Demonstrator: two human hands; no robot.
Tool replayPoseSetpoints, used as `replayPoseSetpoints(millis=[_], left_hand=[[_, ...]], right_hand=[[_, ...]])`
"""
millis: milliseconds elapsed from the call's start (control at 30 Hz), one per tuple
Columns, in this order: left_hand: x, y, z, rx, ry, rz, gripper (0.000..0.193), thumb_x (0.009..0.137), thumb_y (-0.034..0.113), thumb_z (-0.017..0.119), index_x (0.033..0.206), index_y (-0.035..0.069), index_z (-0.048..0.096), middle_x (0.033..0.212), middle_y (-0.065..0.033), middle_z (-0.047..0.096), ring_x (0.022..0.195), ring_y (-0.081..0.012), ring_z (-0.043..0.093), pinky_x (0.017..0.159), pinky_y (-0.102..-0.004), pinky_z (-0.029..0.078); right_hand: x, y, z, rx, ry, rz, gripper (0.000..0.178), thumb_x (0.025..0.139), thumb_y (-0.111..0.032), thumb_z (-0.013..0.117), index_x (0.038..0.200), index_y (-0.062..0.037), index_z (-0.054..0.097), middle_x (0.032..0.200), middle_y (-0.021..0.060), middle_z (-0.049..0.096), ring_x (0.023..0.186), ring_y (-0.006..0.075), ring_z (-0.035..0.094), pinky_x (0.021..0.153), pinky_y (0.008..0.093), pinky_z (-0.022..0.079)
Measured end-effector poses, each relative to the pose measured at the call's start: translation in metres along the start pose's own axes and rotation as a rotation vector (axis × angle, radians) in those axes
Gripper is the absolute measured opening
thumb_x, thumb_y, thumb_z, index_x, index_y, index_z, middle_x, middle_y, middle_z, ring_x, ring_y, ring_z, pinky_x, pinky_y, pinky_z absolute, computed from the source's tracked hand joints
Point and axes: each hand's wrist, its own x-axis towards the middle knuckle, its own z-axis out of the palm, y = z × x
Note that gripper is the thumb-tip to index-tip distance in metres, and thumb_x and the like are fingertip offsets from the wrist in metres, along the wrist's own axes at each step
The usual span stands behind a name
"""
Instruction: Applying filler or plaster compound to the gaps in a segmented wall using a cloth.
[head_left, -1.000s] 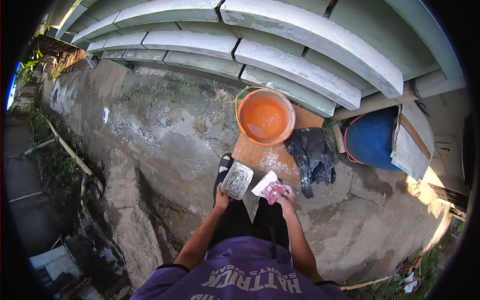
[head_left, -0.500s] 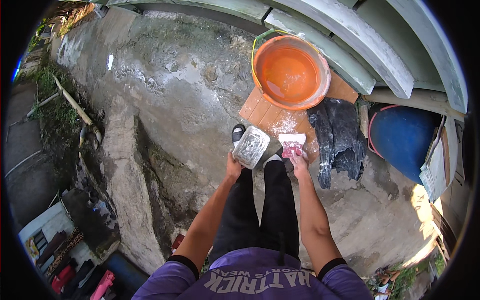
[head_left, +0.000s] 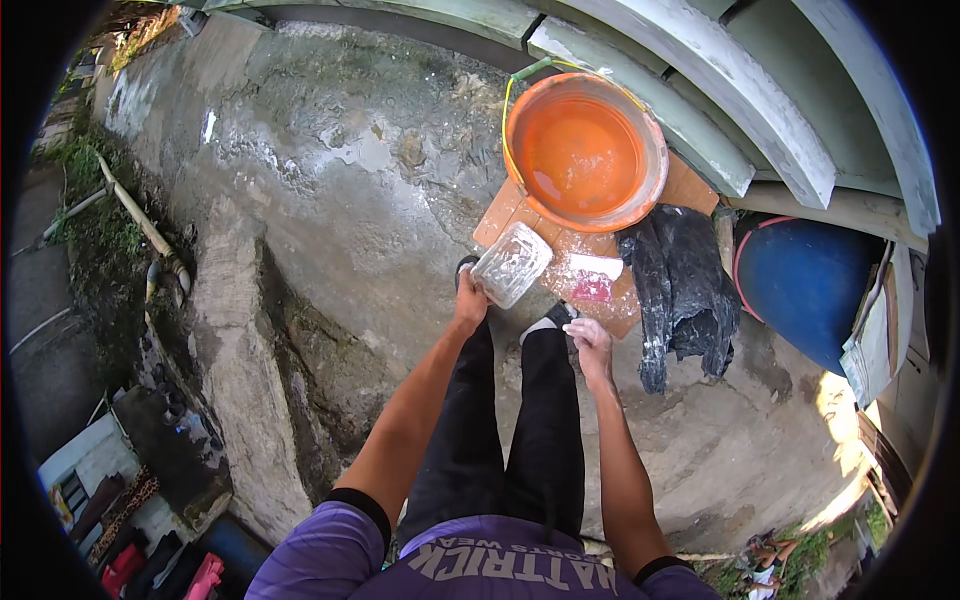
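My left hand (head_left: 470, 302) grips a shallow rectangular plastic tub (head_left: 512, 265), tilted, with white paste smeared inside it. My right hand (head_left: 592, 348), whitish on the fingers, is beside my right shoe with its fingers curled in. Whether anything small is in those fingers I cannot make out. A scraper (head_left: 594, 284) with a white upper part and a red lower part lies on an orange-brown board (head_left: 500, 215) spattered with white. It rests just beyond my right hand, apart from it.
An orange bucket (head_left: 655, 150) of water stands on the board's far part, against pale green ledges (head_left: 640, 120). Crumpled black plastic (head_left: 690, 290) lies right of the board, with a blue drum (head_left: 810, 280) farther right. A raised concrete edge (head_left: 245, 370) and pipes (head_left: 140, 220) are at left.
My right hand has let go of the scraper, which now lies on the board, and has drawn back toward me. The tub in my left hand has moved slightly farther away and tilted.
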Motion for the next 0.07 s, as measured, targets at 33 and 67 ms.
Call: replayPoseSetpoints(millis=[33, 67], left_hand=[[0.0, 0.004, 0.003, -0.065, -0.026, -0.036, 0.042, 0.101, 0.006, 0.035, 0.142, 0.004, 0.024, 0.127, -0.0186, 0.05, 0.104, -0.0246, 0.061, 0.078, -0.0349, 0.058], [0.004, 0.004, -0.005, -0.064, -0.011, -0.033, 0.042, 0.101, 0.006, 0.035, 0.142, 0.004, 0.024, 0.127, -0.0186, 0.05, 0.104, -0.0246, 0.061, 0.078, -0.0349, 0.058]], right_hand=[[-0.005, -0.013, 0.0, 0.067, -0.001, -0.017, 0.022, 0.093, -0.001, 0.056, 0.115, 0.0008, 0.055, 0.099, 0.0122, 0.068, 0.088, 0.022, 0.069, 0.078, 0.0296, 0.056], [-0.013, -0.056, 0.012, 0.142, -0.023, -0.037, 0.026, 0.092, -0.002, 0.058, 0.117, 0.0008, 0.053, 0.099, 0.0129, 0.068, 0.09, 0.0235, 0.069, 0.082, 0.0306, 0.056]])
